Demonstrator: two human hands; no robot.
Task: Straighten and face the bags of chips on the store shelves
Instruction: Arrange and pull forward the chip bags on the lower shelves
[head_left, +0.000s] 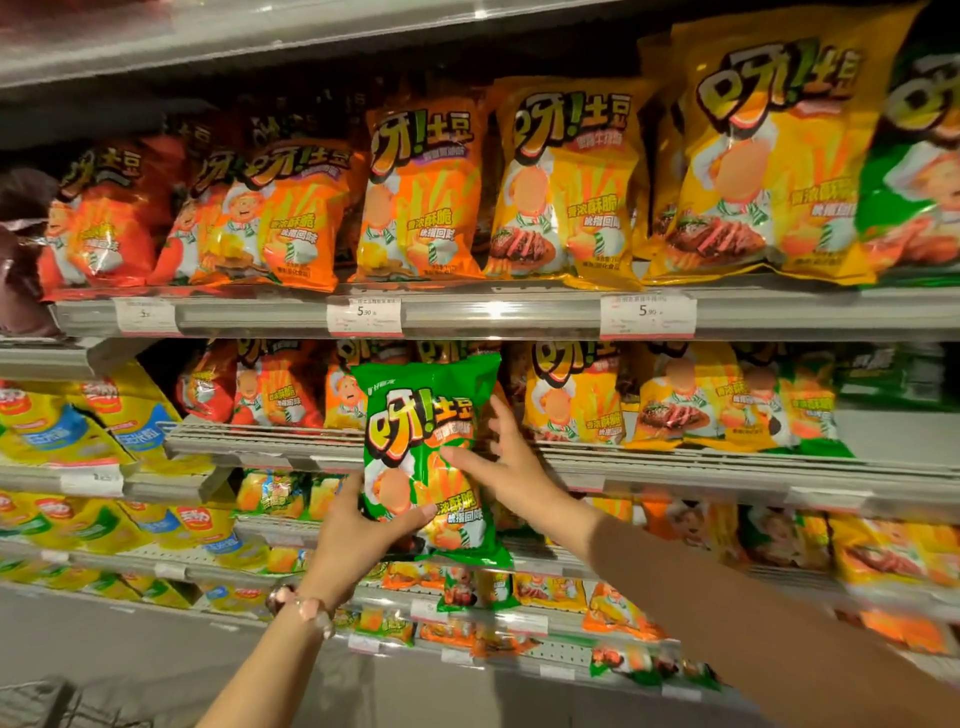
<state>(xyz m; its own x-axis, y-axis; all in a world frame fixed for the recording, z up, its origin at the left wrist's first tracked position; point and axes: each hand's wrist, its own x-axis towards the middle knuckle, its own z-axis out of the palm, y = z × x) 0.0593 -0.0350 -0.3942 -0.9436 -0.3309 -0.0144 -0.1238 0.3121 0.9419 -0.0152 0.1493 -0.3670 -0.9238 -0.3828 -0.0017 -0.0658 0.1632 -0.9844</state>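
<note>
while the green bag of chips (428, 457) is held upright in front of the middle shelf's front edge (675, 462), the left hand (358, 525) grips its lower left corner and the right hand (498, 462) lies flat-fingered on its face; pressing hard could crush the chips, or it could slip.

Upper shelf (498, 312): red, orange, yellow chip bags (421, 192) upright, price tags (363, 316) on its edge.
Middle shelf (675, 462): orange and yellow bags (571, 400).
Far-left shelves (62, 480): yellow-blue bags (67, 431).
</note>
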